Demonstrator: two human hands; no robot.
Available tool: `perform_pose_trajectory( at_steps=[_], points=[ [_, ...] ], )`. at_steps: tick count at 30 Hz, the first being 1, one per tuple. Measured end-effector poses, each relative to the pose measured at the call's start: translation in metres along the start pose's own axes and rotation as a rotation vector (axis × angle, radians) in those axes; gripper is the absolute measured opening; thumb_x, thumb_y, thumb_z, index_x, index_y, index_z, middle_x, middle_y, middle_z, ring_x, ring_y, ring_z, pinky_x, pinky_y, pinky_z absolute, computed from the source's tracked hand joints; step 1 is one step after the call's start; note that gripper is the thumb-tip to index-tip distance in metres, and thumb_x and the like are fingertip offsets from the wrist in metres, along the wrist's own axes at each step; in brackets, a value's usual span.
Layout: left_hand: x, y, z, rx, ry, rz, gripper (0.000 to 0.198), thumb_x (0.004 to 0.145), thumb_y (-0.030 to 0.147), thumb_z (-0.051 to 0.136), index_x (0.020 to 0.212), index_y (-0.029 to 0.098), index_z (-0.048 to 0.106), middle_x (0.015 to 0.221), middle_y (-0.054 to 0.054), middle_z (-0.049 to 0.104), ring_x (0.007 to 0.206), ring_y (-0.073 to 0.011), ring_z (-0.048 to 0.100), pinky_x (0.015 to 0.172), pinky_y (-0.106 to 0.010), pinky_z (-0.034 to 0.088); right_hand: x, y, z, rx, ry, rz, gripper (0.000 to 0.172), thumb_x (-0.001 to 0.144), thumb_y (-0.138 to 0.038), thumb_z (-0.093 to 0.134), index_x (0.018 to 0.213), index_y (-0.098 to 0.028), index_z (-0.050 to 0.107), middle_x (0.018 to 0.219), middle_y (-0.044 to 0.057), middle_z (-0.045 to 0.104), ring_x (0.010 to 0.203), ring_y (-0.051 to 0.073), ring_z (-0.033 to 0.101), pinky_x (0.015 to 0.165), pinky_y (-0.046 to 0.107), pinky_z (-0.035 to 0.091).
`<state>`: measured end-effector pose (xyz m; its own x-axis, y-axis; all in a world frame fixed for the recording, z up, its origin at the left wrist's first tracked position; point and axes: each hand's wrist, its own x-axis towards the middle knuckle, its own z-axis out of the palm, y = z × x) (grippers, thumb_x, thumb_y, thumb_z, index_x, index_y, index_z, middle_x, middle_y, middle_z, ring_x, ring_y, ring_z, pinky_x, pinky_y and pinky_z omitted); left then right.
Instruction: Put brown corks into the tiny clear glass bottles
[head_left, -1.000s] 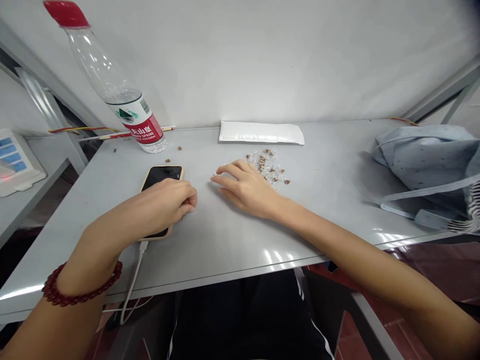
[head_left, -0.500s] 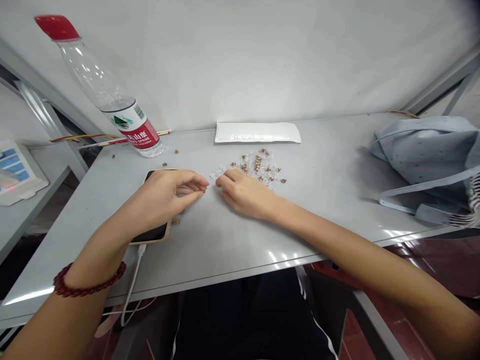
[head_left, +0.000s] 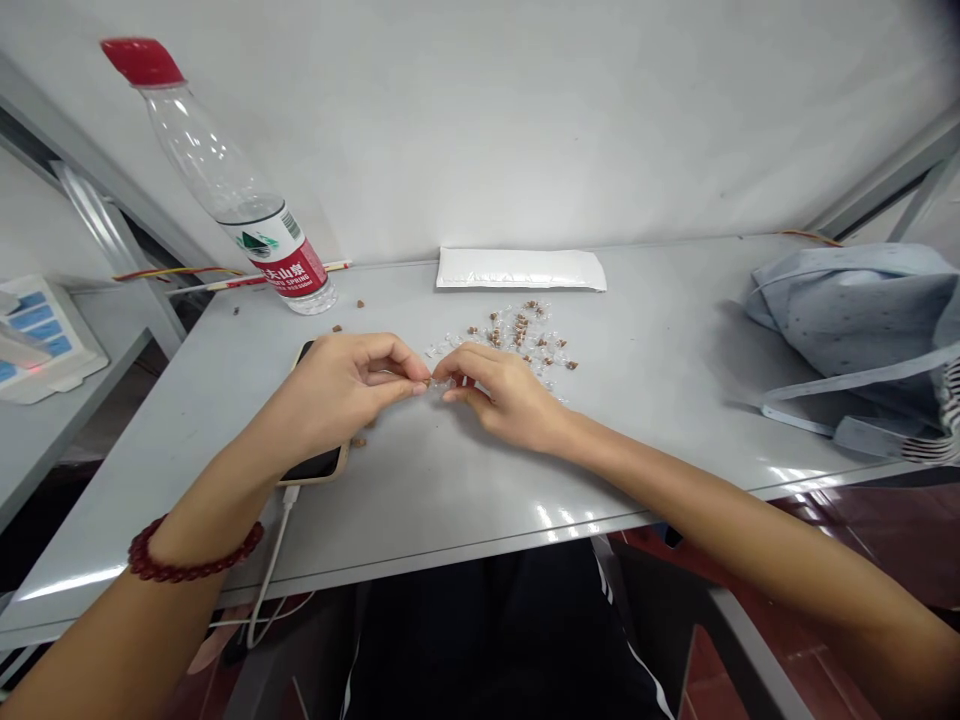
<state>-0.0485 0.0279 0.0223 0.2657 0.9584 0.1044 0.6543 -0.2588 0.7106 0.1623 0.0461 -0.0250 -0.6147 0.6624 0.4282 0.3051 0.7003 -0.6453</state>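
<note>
Our left hand [head_left: 352, 382] pinches a tiny wrapped piece [head_left: 435, 383] at its 3 o'clock, thumb and forefinger nearly together. Our right hand [head_left: 510, 395] has it at 9 o'clock, fingertips slightly parted, can't tell if gripping; wrapped pile [head_left: 520, 329] at 12.

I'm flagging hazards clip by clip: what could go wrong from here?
The small item pinched by the left hand might slip, being so tiny. The right hand sits close to the clear-wrapped brown pieces and could scatter them. The white cable droops over the front edge of the table, so a snag might drag the phone.
</note>
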Motion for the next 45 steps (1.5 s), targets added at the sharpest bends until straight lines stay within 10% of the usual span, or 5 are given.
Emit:
perform_pose_trajectory(
  at_steps=[23,30,35,39,45],
  points=[
    [0.002,0.008,0.008,-0.014,-0.066,0.136,0.015,0.077,0.035,0.073,0.067,0.025,0.07,0.072,0.0,0.074,0.066,-0.02,0.069,0.055,-0.028,0.054,-0.013,-0.003,-0.005,-0.013,0.056,-0.266,0.026,0.093,-0.003,0.041,0.103,-0.012,0.064,0.101,0.011,0.065,0.085,0.014,0.061,0.071,0.027,0.052],
    [0.006,-0.002,-0.006,0.167,-0.052,0.025,0.018,0.08,0.041,0.07,0.073,0.025,0.072,0.07,0.001,0.073,0.054,-0.0161,0.062,0.053,-0.027,0.048,-0.018,-0.011,-0.009,-0.485,0.027,-0.06,0.028,0.098,-0.011,0.042,0.118,-0.005,0.061,0.118,0.023,0.06,0.102,0.027,0.056,0.082,0.043,0.051],
    [0.005,-0.005,-0.026,0.189,0.128,-0.039,0.023,0.082,0.043,0.065,0.077,0.022,0.073,0.072,-0.001,0.072,0.069,-0.0198,0.064,0.064,-0.03,0.046,-0.035,-0.047,0.011,-0.397,-0.094,-0.481,0.043,0.099,-0.05,0.046,0.12,-0.014,0.056,0.106,0.014,0.061,0.078,0.019,0.051,0.06,0.029,0.045],
    [0.005,-0.002,-0.024,0.138,0.129,-0.058,0.023,0.082,0.04,0.065,0.074,0.02,0.07,0.07,-0.002,0.07,0.067,-0.0187,0.062,0.062,-0.03,0.045,-0.05,-0.061,0.039,-0.5,-0.249,-0.631,0.012,0.098,-0.019,0.048,0.099,-0.019,0.059,0.083,0.004,0.059,0.061,0.015,0.043,0.05,0.027,0.031],
    [0.007,0.0,-0.023,0.16,0.083,-0.077,0.026,0.081,0.043,0.062,0.073,0.02,0.07,0.068,-0.002,0.07,0.064,-0.0178,0.061,0.06,-0.029,0.043,-0.047,-0.057,0.043,-0.471,-0.371,-0.569,0.025,0.096,-0.008,0.037,0.085,-0.018,0.058,0.073,0.003,0.055,0.058,0.015,0.042,0.047,0.029,0.027]
  ],
)
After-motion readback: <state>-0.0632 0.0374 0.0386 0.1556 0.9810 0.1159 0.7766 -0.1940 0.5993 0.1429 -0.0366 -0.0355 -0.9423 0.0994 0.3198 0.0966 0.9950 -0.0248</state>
